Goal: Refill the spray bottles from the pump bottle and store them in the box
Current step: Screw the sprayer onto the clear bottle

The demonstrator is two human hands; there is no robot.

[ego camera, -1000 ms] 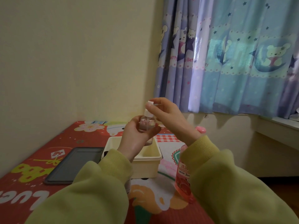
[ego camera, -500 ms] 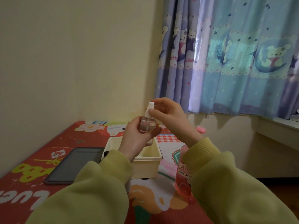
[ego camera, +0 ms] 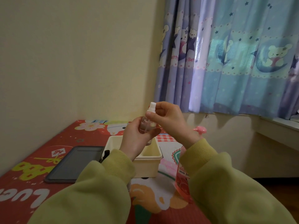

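Observation:
I hold a small clear spray bottle (ego camera: pixel 146 125) upright in front of me, above the box. My left hand (ego camera: pixel 135 139) grips its body. My right hand (ego camera: pixel 169 117) pinches the white spray head (ego camera: pixel 152 107) at the top with thumb and fingers. The cream plastic box (ego camera: pixel 148 160) stands on the table below my hands. The pink pump bottle (ego camera: pixel 182 181) stands to the right of the box, partly hidden by my right sleeve; its pink pump head (ego camera: pixel 200 130) shows above the sleeve.
A dark tablet (ego camera: pixel 76 164) lies flat left of the box on the red patterned tablecloth (ego camera: pixel 32 183). A wall runs along the table's left and back. Curtains (ego camera: pixel 226 54) hang at the right above a ledge (ego camera: pixel 278 126).
The white spray head has risen slightly in my right hand's pinch and my fingers have shifted round it. The bottle and left hand stay in place.

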